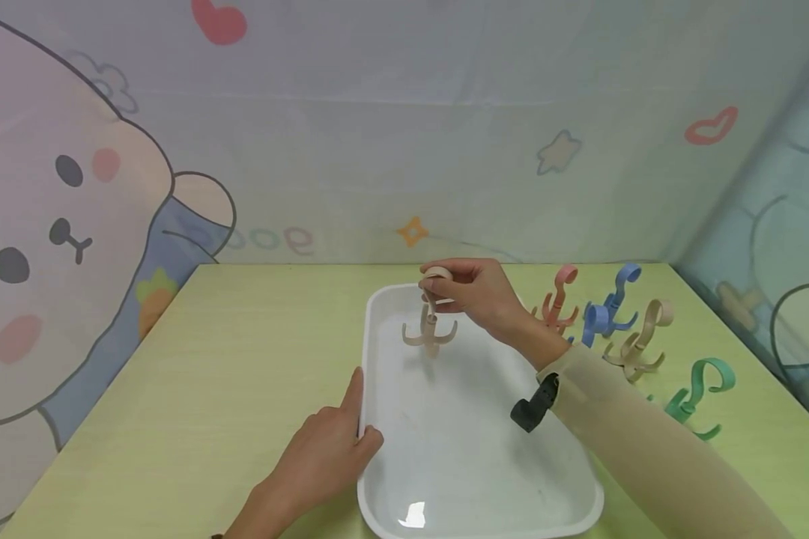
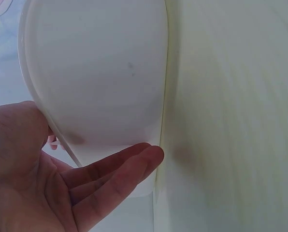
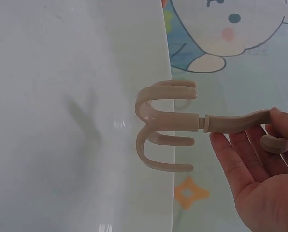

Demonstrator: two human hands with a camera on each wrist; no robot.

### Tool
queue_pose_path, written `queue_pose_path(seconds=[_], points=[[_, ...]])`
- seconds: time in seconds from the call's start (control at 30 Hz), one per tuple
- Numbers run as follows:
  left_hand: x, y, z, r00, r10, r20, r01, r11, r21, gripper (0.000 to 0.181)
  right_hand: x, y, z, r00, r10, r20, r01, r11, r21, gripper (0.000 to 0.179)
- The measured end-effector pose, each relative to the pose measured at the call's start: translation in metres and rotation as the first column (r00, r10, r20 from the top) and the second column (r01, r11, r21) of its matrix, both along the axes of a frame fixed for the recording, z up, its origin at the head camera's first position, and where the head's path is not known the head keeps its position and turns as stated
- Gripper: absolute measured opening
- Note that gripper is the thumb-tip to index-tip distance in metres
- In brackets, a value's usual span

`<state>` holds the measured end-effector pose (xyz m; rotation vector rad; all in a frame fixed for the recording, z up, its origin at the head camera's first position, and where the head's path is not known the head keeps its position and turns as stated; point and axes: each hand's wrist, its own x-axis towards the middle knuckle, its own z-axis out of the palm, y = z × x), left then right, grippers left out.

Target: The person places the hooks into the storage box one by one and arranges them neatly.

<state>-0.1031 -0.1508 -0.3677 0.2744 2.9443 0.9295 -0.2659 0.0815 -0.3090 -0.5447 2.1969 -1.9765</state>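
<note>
A beige claw hook (image 1: 429,329) with several upturned prongs hangs upright over the far left part of a white tray (image 1: 472,457). My right hand (image 1: 488,299) pinches its curved top between thumb and fingers. In the right wrist view, the beige claw hook (image 3: 175,122) shows its prongs and a jointed stem, with the right hand (image 3: 260,174) around the upper end. My left hand (image 1: 323,457) holds the tray's left side, thumb over the rim. Seen from the left wrist, that hand's fingers (image 2: 110,186) lie along the tray's outer wall (image 2: 100,96).
Right of the tray stand more claw hooks: a pink one (image 1: 559,299), two blue ones, one of them a taller blue hook (image 1: 620,296), another beige hook (image 1: 640,344) and a green hook (image 1: 694,397). A printed curtain (image 1: 377,135) closes off the table's (image 1: 243,359) back.
</note>
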Motion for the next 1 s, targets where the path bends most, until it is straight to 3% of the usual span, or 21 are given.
queue_pose_path(seconds=[1.0], points=[[-0.001,0.000,-0.001,1.000,-0.006,-0.002,0.006,1.000,-0.010,0.083,-0.014,-0.015,-0.010,1.000,0.002,0.009,-0.003,0.999,0.050,0.034]])
